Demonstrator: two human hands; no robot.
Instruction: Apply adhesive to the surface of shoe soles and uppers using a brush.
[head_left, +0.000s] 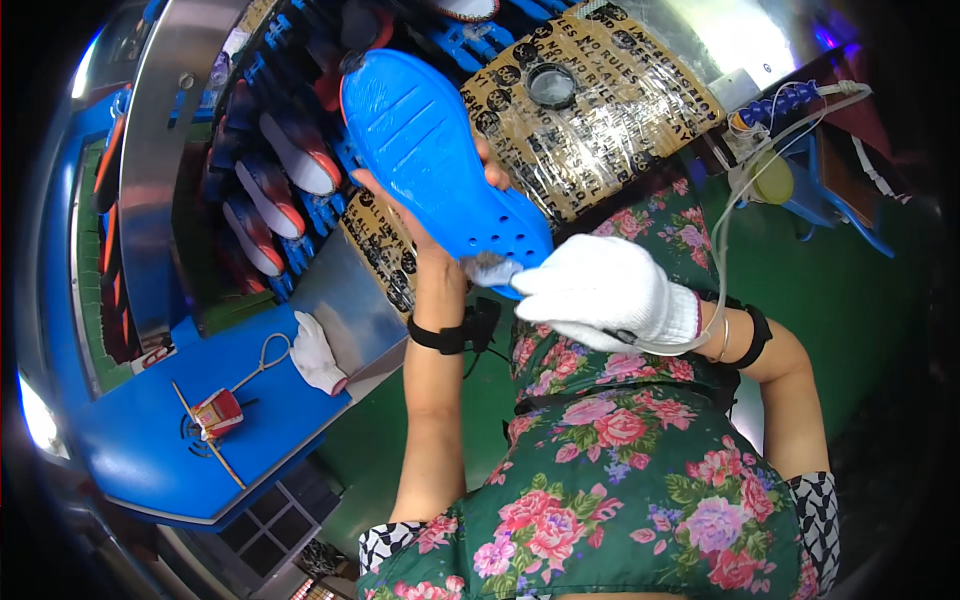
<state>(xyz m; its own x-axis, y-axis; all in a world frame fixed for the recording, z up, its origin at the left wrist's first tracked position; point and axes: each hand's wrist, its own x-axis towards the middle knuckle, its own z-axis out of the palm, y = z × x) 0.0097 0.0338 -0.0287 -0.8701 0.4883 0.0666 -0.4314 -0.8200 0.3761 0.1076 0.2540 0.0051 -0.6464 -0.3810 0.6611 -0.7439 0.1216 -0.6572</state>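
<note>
A blue shoe sole (pixel 415 140) is tilted up in front of me, its ribbed forefoot at the far end and its small round holes at the near end. My bare left hand (pixel 440 215) grips it from underneath, fingertips showing at both edges. My right hand (pixel 605 295), in a white knitted glove, is closed on a brush (pixel 490 269) whose dark bristles lie at the near edge of the sole, beside the holes. The brush handle is mostly hidden in the glove. A clear thin tube (pixel 722 240) runs from the right wrist up to the right.
A tape-covered board (pixel 620 120) with a round ring-shaped dish (pixel 552 86) lies beyond the sole. Shoe uppers on blue lasts (pixel 265 185) fill a rack at the left. A blue table (pixel 150 440) holds a red container (pixel 217 412) and a white glove (pixel 316 355).
</note>
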